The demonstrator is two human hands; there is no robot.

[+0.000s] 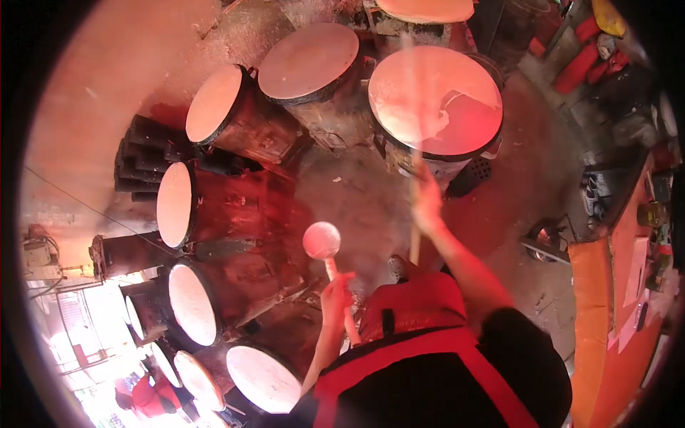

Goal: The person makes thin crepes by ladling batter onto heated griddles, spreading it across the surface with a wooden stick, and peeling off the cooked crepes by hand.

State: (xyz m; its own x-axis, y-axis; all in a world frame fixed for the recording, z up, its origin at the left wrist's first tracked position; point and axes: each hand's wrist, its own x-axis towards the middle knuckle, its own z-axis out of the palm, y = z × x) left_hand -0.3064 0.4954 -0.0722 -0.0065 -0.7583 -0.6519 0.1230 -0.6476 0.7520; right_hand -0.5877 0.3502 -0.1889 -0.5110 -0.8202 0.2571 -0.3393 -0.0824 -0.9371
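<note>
My left hand (335,298) is closed around the handle of a mallet (322,241), whose round pale head points up and away from me. My right hand (427,200) grips a long thin stick (415,246). The upper part of that stick is smeared by motion and passes in front of a large drum (464,107) with a patchy pale and pink skin. Left of it stands a second drum (308,60) with a plain skin, and farther left a third drum (214,103). Both hands are above the floor, apart from each other.
More drums (175,205) line the left side, down to a pale one (264,378) near me. A person in red (150,396) is at the lower left. On the right are an orange-edged table (591,321), a metal object (546,239) on the floor and red items (576,69).
</note>
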